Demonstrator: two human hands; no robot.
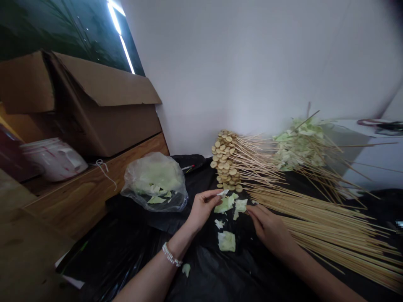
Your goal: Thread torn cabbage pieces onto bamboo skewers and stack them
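The left hand (201,209) pinches a pale leaf scrap (223,193); the right hand (267,224), its grip unclear, is at the right edge of a leaf piece (241,205), where light pressure should limit tearing.

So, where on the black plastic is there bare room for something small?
Bare black plastic shows between the forearms, nearer than the square leaf piece; one small scrap lies by the left one. A narrower gap separates the clear bag from the round slices. Crowded: leaf pieces between left hand and right hand, sticks on the right.
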